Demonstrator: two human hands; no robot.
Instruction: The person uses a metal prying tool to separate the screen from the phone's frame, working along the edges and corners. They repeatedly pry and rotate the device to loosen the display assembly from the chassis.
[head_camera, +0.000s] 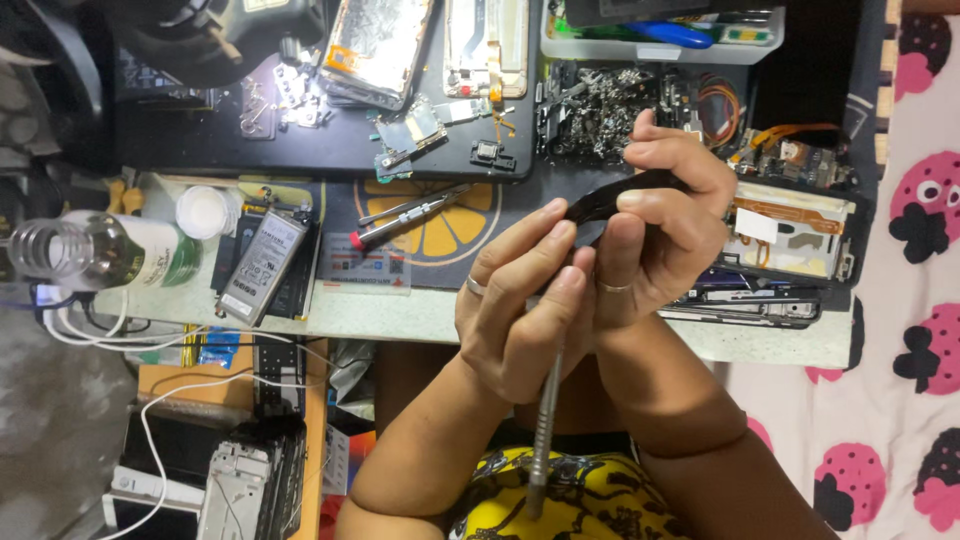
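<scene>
Both hands meet above the table's (420, 318) near edge, close under the camera. Left hand (520, 300), a ring on 1 finger, curls its fingers (545, 245) together around a thin grey rod (545, 430) that runs down toward the person's yellow shirt. Right hand (655, 225), also ringed, pinches a black curved piece (620, 195) between thumb and bent fingers, touching the left fingertips. Behind them on the table lie a screwdriver (410, 215) on a mat with an orange-slice print, a battery (262, 265) near the left edge beside a clear bottle (95, 250), and opened phones (380, 45) along the far edge.
</scene>
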